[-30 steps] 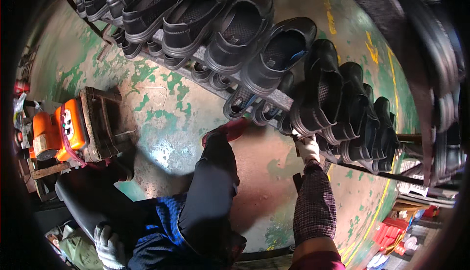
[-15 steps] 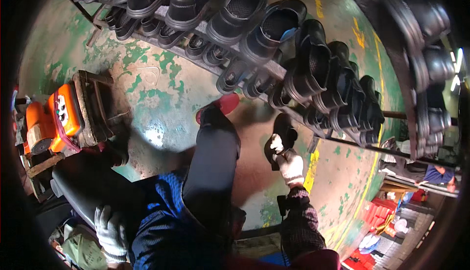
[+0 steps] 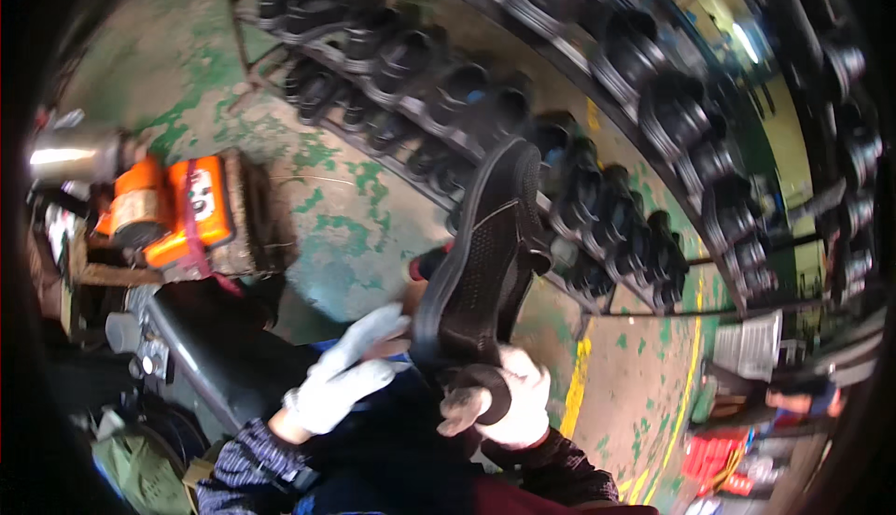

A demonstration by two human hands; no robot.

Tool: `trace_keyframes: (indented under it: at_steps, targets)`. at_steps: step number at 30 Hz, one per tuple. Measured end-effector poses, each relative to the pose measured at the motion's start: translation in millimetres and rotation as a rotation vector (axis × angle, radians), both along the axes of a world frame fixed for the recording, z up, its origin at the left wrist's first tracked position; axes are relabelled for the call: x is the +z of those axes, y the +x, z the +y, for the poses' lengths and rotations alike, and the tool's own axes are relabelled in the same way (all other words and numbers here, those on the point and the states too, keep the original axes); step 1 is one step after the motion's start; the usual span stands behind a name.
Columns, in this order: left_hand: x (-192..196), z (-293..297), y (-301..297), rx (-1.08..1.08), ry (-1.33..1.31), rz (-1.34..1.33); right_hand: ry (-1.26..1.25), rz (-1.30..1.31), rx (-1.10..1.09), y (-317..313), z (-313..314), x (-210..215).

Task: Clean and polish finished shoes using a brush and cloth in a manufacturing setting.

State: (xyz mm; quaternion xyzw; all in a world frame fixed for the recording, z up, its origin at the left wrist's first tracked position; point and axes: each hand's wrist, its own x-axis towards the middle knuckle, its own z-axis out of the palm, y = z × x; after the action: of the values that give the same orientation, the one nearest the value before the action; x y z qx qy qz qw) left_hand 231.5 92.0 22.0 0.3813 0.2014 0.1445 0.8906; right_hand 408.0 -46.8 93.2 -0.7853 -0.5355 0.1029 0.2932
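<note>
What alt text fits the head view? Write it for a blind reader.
Two white-gloved hands meet at a black shoe: the right hand grips its heel, sole up, and the left hand reaches toward it. Behind, racks of black shoes stand on a worn green floor.

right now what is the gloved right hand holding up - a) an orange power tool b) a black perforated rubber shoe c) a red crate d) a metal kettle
b: the right hand in a white glove grips the heel end of the black perforated rubber shoe, sole turned toward the camera, while the gloved left hand reaches toward it.
</note>
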Motion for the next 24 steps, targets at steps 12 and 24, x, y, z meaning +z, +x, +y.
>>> trace_keyframes:
  at_steps: [12, 24]
  targets:
    - [-17, 23, -131, 0.688, -0.284, -0.044, 0.199, 0.323, 0.291, -57, 116, -63]
    - [-30, 109, -148, 0.731, -0.249, -0.112, 0.039, 1.924, 0.383, 23, 321, -146]
